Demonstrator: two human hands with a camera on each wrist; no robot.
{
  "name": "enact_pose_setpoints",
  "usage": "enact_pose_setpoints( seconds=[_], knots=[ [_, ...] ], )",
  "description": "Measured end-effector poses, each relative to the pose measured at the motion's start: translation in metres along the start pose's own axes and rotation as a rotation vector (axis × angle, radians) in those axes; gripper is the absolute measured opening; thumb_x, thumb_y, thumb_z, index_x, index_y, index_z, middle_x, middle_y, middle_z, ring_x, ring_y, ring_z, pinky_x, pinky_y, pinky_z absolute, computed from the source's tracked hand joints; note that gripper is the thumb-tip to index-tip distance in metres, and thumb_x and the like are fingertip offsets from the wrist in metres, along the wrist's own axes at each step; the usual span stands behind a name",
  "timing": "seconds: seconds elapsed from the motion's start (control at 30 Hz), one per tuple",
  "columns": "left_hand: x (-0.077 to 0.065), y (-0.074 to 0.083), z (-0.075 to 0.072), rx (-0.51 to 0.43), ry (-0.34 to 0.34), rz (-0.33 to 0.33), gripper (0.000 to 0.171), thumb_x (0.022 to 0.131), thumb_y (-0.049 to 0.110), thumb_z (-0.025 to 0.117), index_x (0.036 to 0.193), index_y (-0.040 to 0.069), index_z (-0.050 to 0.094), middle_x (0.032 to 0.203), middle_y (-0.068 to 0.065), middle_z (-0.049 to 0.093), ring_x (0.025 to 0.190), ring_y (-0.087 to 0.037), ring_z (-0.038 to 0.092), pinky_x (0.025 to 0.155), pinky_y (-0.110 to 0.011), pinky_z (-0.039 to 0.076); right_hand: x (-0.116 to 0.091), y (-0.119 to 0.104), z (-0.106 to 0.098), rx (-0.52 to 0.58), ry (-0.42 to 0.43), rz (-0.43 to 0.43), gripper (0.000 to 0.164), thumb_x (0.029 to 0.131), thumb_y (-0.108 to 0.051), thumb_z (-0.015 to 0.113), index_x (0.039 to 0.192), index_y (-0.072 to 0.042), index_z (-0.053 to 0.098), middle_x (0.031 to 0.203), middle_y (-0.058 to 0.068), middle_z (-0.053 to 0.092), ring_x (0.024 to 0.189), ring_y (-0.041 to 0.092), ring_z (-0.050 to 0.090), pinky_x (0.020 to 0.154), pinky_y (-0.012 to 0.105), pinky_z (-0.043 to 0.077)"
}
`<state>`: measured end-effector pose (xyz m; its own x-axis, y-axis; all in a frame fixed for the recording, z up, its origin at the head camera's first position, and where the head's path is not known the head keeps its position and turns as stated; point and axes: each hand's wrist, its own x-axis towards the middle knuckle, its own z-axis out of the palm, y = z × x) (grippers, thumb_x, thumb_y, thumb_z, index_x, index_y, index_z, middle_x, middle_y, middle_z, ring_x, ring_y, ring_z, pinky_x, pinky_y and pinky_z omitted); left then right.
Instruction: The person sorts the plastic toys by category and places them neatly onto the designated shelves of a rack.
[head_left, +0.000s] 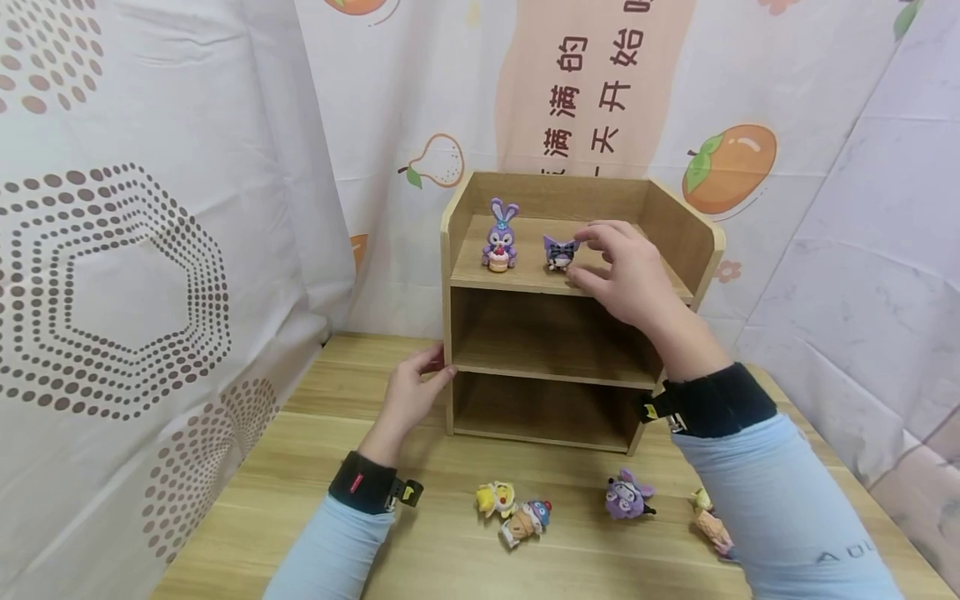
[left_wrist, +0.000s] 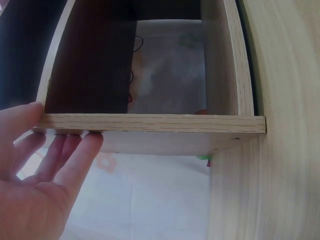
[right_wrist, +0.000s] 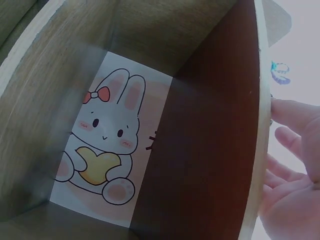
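Observation:
My left hand [head_left: 414, 385] holds the left side panel of a wooden three-tier shelf [head_left: 551, 377]. Its thumb lies at the front edge and its fingers against the outer face, as the left wrist view shows up close. Over the top tier, my right hand [head_left: 626, 271] has thumb and fingertips spread apart right beside a small purple-and-black figurine [head_left: 559, 253], which stands upright. To the left on that tier stands a purple rabbit figurine [head_left: 500, 237] with a cake. In the right wrist view the shelf's front edge mostly hides the figurine near my fingers.
On the table [head_left: 420, 517] before the shelf lie a yellow figurine [head_left: 496, 498], a blue-capped figurine [head_left: 526, 522] and a purple figurine [head_left: 628, 495]. A pinkish figurine [head_left: 715, 531] lies partly behind my right sleeve. Printed curtains [head_left: 405, 75] hang behind and left.

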<state>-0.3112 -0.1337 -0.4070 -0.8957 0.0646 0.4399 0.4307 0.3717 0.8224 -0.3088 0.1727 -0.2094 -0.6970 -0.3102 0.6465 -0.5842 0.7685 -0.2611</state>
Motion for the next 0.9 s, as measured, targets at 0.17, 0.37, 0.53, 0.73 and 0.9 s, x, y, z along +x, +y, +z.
enact_pose_setpoints(
  seconds=[0.17,0.37,0.53,0.73,0.9],
  knots=[
    [0.001,-0.002,0.000,0.000,0.003,0.012,0.050,0.090,0.022,0.069,0.135,0.008,0.053,0.118,-0.008,0.062,0.103,-0.016,0.057,0.086,-0.035,0.053,-0.011,-0.002,-0.007,-0.007,0.092,-0.039,0.041,0.083,-0.021,0.076,0.118,-0.007,0.061,0.134,0.012,0.048,0.111,0.027,0.052,0.091,0.046,0.050],
    [0.002,-0.002,0.000,-0.002,0.004,0.017,0.050,0.090,0.021,0.070,0.135,0.007,0.053,0.119,-0.009,0.061,0.103,-0.016,0.058,0.085,-0.036,0.054,-0.024,-0.001,-0.014,0.001,0.186,-0.081,0.041,0.080,-0.019,0.079,0.115,-0.007,0.063,0.131,0.010,0.051,0.114,0.021,0.049,0.087,0.046,0.052],
    [0.001,-0.001,0.000,-0.008,0.008,0.017,0.049,0.090,0.021,0.069,0.134,0.007,0.054,0.118,-0.009,0.061,0.102,-0.018,0.058,0.089,-0.043,0.052,-0.035,-0.001,-0.018,0.003,0.234,-0.124,0.039,0.078,-0.017,0.080,0.111,-0.006,0.065,0.126,0.008,0.055,0.108,0.021,0.054,0.080,0.046,0.056],
    [0.001,-0.001,0.000,-0.015,0.006,0.021,0.049,0.090,0.021,0.069,0.134,0.006,0.054,0.118,-0.010,0.061,0.103,-0.020,0.058,0.091,-0.051,0.049,-0.051,-0.003,-0.019,0.011,0.237,-0.176,0.036,0.077,-0.015,0.081,0.109,-0.006,0.066,0.120,0.008,0.058,0.097,0.020,0.059,0.073,0.045,0.057],
    [0.001,-0.002,0.001,-0.009,0.004,0.011,0.048,0.090,0.021,0.069,0.133,0.007,0.055,0.118,-0.008,0.061,0.102,-0.018,0.058,0.090,-0.047,0.050,-0.065,-0.003,-0.016,0.011,0.220,-0.221,0.035,0.075,-0.013,0.082,0.107,-0.008,0.068,0.116,0.003,0.061,0.089,0.012,0.059,0.070,0.035,0.056]
  ],
)
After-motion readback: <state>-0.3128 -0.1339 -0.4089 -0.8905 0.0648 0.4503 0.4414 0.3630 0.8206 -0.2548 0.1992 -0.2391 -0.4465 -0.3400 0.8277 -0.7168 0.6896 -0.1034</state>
